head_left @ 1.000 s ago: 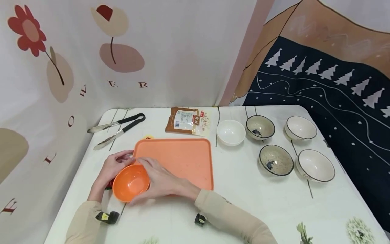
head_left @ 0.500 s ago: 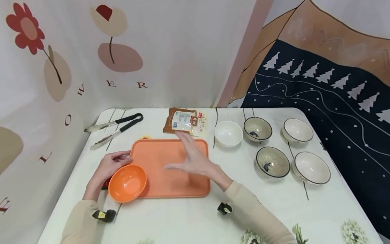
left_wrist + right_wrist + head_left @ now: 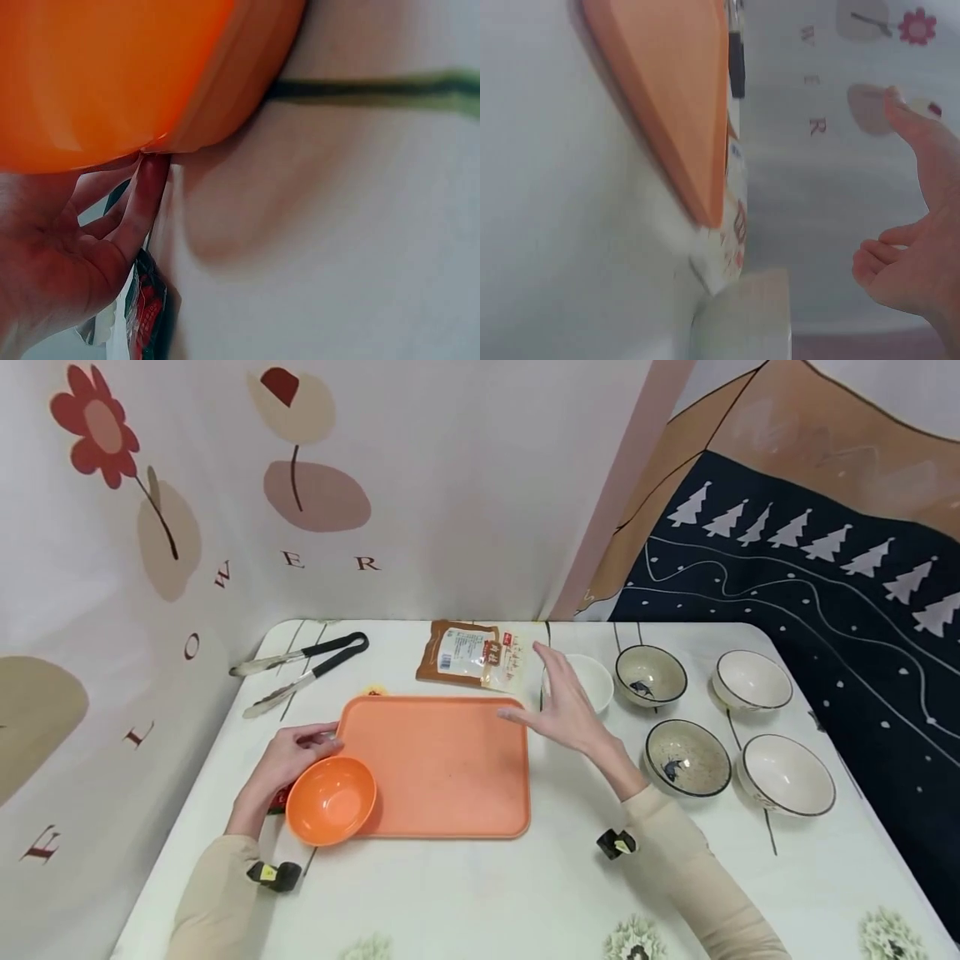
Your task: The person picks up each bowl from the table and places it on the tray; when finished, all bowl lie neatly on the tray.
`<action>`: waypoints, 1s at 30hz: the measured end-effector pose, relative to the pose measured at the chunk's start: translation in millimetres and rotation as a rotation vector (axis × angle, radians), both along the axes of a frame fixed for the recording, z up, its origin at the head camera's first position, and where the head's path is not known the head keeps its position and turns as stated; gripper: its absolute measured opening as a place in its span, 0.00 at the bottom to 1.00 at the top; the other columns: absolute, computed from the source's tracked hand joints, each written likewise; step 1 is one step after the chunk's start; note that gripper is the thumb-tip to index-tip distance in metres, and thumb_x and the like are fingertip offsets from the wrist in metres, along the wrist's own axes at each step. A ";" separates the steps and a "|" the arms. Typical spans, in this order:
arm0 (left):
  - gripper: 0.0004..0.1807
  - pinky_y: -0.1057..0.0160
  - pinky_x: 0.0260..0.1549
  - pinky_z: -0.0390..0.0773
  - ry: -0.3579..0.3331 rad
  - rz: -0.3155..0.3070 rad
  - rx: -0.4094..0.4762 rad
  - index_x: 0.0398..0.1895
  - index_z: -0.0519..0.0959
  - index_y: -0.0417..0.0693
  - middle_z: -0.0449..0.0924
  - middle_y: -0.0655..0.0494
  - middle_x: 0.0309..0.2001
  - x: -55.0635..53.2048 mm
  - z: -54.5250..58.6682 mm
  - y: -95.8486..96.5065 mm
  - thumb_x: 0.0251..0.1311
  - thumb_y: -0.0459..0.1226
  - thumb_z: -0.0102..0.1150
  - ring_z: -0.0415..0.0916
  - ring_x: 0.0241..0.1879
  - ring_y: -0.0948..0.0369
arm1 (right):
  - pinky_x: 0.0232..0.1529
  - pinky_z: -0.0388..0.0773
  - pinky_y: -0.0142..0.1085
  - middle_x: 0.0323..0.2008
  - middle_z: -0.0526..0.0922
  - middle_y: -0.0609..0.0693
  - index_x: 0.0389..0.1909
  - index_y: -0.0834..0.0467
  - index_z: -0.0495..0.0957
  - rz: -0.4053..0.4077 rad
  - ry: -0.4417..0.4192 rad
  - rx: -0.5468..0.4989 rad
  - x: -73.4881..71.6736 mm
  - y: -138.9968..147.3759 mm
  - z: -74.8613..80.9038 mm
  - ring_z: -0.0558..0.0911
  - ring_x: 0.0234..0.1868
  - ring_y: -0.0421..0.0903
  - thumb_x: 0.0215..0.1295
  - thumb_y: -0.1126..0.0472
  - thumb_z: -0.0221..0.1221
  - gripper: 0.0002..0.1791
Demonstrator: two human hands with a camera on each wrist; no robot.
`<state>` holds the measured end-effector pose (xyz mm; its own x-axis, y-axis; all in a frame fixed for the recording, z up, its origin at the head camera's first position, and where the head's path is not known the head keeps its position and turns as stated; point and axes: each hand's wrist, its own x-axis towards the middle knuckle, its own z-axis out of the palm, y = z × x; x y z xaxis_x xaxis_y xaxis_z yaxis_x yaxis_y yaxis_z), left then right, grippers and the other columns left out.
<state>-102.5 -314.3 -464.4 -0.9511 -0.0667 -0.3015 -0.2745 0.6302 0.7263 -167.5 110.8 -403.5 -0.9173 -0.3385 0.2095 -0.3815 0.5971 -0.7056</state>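
An orange bowl [image 3: 332,802] overlaps the left front corner of the orange tray [image 3: 457,768] in the head view. My left hand [image 3: 288,764] lies at the bowl's far left side, its fingertips by the tray's left edge. In the left wrist view its loosely bent fingers [image 3: 139,202] meet the underside of the orange bowl [image 3: 112,82]. My right hand [image 3: 562,706], thumb and fingers spread, hovers with nothing in it beyond the tray's right edge. It partly covers a small white bowl [image 3: 596,681], whose wall [image 3: 750,322] also appears in the right wrist view.
Two speckled grey bowls [image 3: 651,675] and two cream bowls [image 3: 787,772] stand at the right. Black-handled tongs [image 3: 303,668] lie at the back left, a brown food packet [image 3: 468,653] behind the tray. A red-and-green packet [image 3: 146,311] sits beneath my left wrist.
My right hand has let go of the orange bowl and moved right across the tray to the white bowl. The left hand stays beside the orange bowl.
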 end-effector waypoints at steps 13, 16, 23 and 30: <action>0.34 0.68 0.37 0.79 -0.018 -0.001 -0.010 0.69 0.73 0.39 0.82 0.39 0.52 12.1 -2.3 -3.4 0.67 0.52 0.62 0.80 0.41 0.60 | 0.74 0.57 0.61 0.77 0.55 0.66 0.79 0.64 0.49 -0.213 -0.089 0.049 -18.0 41.0 -25.9 0.57 0.77 0.63 0.47 0.41 0.77 0.67; 0.34 0.69 0.37 0.79 -0.013 0.000 -0.009 0.69 0.73 0.39 0.83 0.40 0.52 11.5 -3.1 -3.8 0.67 0.52 0.63 0.80 0.40 0.61 | 0.73 0.56 0.62 0.77 0.54 0.68 0.79 0.66 0.48 -0.228 -0.082 0.081 -19.7 46.1 -30.3 0.55 0.77 0.66 0.45 0.41 0.78 0.69; 0.34 0.69 0.37 0.79 0.026 -0.019 -0.006 0.68 0.74 0.38 0.83 0.40 0.50 3.0 -1.8 -2.3 0.67 0.51 0.62 0.80 0.39 0.62 | 0.71 0.59 0.64 0.76 0.53 0.69 0.79 0.66 0.47 -0.293 -0.072 0.130 -23.0 51.8 -38.3 0.56 0.76 0.68 0.40 0.39 0.80 0.73; 0.34 0.69 0.36 0.79 0.025 -0.026 -0.015 0.68 0.74 0.38 0.83 0.40 0.50 -2.8 -0.4 -0.4 0.67 0.51 0.62 0.79 0.39 0.62 | 0.69 0.62 0.65 0.74 0.54 0.73 0.78 0.69 0.45 -0.355 -0.126 0.135 -22.4 54.5 -43.9 0.58 0.74 0.70 0.41 0.41 0.79 0.73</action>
